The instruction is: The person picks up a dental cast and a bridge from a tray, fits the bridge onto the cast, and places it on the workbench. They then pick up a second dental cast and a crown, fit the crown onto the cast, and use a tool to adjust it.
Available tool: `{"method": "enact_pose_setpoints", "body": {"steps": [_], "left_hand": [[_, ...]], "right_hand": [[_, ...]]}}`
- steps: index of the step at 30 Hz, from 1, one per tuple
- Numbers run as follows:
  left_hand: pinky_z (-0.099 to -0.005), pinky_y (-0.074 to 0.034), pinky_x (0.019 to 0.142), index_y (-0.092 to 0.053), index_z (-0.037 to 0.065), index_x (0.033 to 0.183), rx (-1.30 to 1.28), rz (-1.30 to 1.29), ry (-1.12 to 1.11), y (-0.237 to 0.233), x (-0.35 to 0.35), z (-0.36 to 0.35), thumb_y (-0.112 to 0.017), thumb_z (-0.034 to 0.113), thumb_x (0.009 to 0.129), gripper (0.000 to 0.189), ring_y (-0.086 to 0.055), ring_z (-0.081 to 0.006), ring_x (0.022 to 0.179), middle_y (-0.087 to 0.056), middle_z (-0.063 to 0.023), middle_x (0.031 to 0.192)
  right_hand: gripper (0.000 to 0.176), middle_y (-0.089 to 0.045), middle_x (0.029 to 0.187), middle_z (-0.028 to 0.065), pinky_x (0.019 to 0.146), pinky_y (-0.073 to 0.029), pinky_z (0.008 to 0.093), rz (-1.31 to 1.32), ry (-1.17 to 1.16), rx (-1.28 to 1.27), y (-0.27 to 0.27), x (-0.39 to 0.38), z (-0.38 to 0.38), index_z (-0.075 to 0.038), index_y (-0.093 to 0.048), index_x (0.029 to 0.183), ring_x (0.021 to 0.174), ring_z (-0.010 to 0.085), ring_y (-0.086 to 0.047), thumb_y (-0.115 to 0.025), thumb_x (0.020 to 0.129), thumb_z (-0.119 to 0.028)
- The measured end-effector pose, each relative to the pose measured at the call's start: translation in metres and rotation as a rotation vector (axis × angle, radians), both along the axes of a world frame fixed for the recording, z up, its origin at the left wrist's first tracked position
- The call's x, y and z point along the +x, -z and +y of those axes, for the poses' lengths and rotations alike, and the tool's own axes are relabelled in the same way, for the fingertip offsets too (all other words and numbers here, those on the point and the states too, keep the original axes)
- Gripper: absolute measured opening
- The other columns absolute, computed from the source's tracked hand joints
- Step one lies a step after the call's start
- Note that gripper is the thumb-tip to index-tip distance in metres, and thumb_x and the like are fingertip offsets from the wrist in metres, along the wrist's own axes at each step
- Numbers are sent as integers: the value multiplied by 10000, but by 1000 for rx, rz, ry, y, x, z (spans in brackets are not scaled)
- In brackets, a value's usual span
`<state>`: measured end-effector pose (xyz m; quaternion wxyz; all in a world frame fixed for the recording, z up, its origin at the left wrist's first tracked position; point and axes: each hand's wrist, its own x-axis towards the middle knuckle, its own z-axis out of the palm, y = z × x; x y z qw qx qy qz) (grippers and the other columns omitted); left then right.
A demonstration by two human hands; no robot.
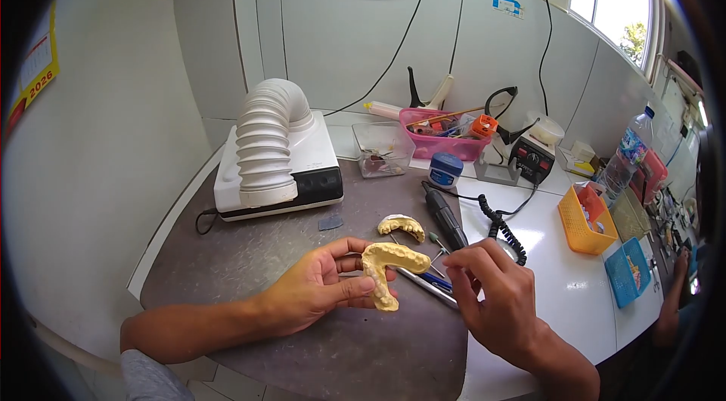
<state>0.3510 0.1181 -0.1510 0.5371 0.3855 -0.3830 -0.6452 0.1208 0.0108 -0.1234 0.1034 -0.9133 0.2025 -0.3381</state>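
Note:
A yellowish dental cast [389, 256], shaped like a horseshoe, is held up over the dark mat. My left hand [321, 287] grips it on its left side, thumb in front and fingers behind. My right hand [491, 284] is just right of the cast, fingers curled and drawn together; whatever lies between the fingertips, if anything, is too small to name. Behind the held cast a second, smaller cast [401, 227] with a white edge lies on the mat. A black rotary handpiece [445, 216] and several slim tools, one blue [435, 280], lie beside it, partly hidden.
A white machine [327, 167] with a ribbed hose [265, 145] stands at the back left. Behind are a clear box [383, 150], a pink basket [446, 145], a blue-lidded jar [445, 169] and a control unit [532, 159]. Orange [587, 219] and blue baskets [628, 272] stand right. Another person's arm [671, 299] shows far right.

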Motion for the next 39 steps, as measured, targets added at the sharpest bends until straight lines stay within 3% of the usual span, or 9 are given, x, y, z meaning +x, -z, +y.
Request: {"method": "enact_pose_setpoints", "body": {"steps": [4,10,16,18,19,21,24,34,39], "left_hand": [[-398,-515,1024,-309,36,1471,-23,-9,6,-4,-5,2,-631,63,945,617,-591,-242,1182,-564,-156,1294],[-377,-514,1031,-312,21,1484,-50,-77,41,-2,-10,2,-672,28,910,677,-567,-205,1204,-558,-132,1300],[-359,-513,1032,-391,22,1436,-109,-125,-38,2,-12,3,-685,-6,889,622,-583,-196,1177,-554,-135,1302],[-259,-540,919,-425,16,1405,-105,-195,-50,3,-12,5,-711,67,897,586,-630,-143,1063,-616,-93,1119],[-259,-540,919,-425,16,1405,-104,-190,-49,4,-12,5,-711,67,897,586,-630,-143,1063,-616,-93,1119],[-241,-538,892,-446,18,1391,-108,-249,-35,5,-12,7,-727,86,889,580,-658,-135,988,-638,-74,1038],[-230,-537,874,-466,19,1378,-110,-287,-34,4,-15,9,-739,94,882,571,-664,-131,968,-643,-64,1007],[-206,-536,837,-493,28,1364,-98,-308,-29,3,-16,11,-761,85,860,575,-660,-109,928,-627,-40,975],[-202,-539,831,-502,36,1360,-101,-320,-33,1,-17,12,-767,90,856,572,-655,-95,915,-632,-38,962]], "right_hand": [[192,-620,757,51,493,-490,315,0,-161,33,0,-4,15,-52,-666,915,568,206,-628,-786,804,-154],[364,-675,920,108,637,-586,265,-1,-249,96,10,9,22,-30,-662,1076,759,173,-708,-831,777,-148],[348,-695,994,116,725,-590,288,-20,-250,455,14,10,16,9,-648,1129,780,164,-709,-781,826,-98],[326,-709,1019,121,756,-576,282,32,-269,709,13,9,14,-1,-645,1180,868,167,-711,-726,887,-118],[326,-709,1019,121,756,-576,282,36,-266,710,15,11,13,-1,-645,1180,868,167,-711,-726,887,-118],[281,-720,1003,109,803,-558,267,-135,-205,1063,21,14,12,17,-656,1145,897,137,-697,-703,917,-140],[248,-717,966,76,810,-543,252,-102,-201,1202,10,12,12,15,-672,1116,891,112,-683,-693,928,-146],[271,-709,933,50,765,-536,231,53,-232,1152,13,12,11,14,-676,1062,830,90,-666,-742,892,-186],[204,-685,923,31,800,-547,232,95,-209,1160,8,13,12,-3,-650,1003,855,83,-662,-760,869,-111]]}}
